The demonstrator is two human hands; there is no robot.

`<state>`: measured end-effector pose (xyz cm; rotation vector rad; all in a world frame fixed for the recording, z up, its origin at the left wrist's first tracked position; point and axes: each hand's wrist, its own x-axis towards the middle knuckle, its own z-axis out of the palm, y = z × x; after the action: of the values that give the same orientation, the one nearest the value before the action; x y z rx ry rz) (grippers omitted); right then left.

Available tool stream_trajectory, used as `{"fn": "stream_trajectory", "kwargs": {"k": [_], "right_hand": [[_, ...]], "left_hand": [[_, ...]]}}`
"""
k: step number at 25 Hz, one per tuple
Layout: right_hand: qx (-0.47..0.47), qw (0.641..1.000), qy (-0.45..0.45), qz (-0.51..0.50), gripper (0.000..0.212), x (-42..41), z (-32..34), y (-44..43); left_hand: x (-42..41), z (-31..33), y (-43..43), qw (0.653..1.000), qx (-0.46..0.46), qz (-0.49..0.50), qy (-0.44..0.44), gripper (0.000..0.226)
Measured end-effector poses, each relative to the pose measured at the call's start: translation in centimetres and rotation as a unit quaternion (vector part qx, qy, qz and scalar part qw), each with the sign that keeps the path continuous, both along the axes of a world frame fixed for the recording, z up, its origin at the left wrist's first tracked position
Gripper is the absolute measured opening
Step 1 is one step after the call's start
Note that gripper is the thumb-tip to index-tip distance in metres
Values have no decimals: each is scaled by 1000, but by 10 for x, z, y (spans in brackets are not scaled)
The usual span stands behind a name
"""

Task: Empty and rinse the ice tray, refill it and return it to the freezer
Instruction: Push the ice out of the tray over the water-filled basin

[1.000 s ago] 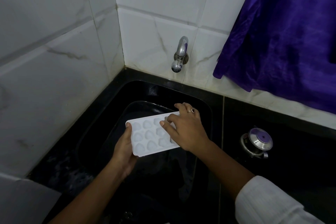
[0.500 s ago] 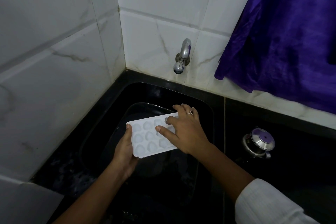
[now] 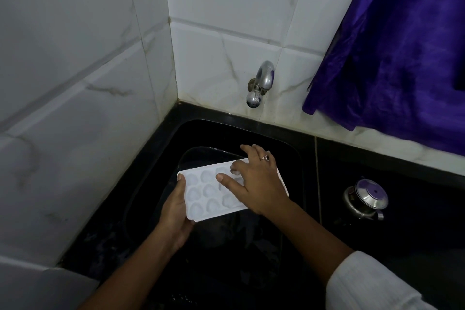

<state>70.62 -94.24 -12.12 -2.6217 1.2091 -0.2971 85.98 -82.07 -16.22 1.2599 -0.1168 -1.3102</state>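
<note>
White marbled wall tiles (image 3: 83, 113) meet in a corner above a black counter (image 3: 402, 239) with a black sink (image 3: 289, 158) set into it. A steel tap (image 3: 260, 85) sticks out of the back wall over the sink, with no water showing at its spout. A purple cloth (image 3: 392, 58) hangs to its right, its lower edge draped onto the tiled ledge. On the counter right of the sink stands a steel pot with a lid (image 3: 366, 200), well apart from the hands. The white ice tray (image 3: 208, 194) is held over the sink, below and in front of the tap, its hollows facing up; what lies in them cannot be told. The left hand (image 3: 173, 216) grips the tray's near left end, thumb on the top edge, its fingers hidden underneath. The right hand (image 3: 256, 184), with a ring (image 3: 264, 158) on one finger, lies spread over the tray's right half and hides that part. Its thumb is stretched across the hollows, one finger is bent down into a hollow, and the others reach past the far edge. A white sleeve (image 3: 372, 284) covers the right forearm.
</note>
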Motion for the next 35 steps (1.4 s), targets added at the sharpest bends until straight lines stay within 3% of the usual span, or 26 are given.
{"fn": "stream_trajectory", "kwargs": {"k": [5,18,23,35], "right_hand": [[-29,999,30,-12,74,12,6,0],[24,998,-43,-48,74,24,-6,1],[20,998,14,-65,78,26,-6,-2],[-16,998,10,-56,66,25,-5,-8]], "left_hand": [[21,7,-5,999,-11,-30,-12,68],[44,-4,-21,998,-12,-67,-3,68],[46,-5,-28,996,-16,-82,-13,66],[53,-5,-35,996,-17,-85,6,65]]}}
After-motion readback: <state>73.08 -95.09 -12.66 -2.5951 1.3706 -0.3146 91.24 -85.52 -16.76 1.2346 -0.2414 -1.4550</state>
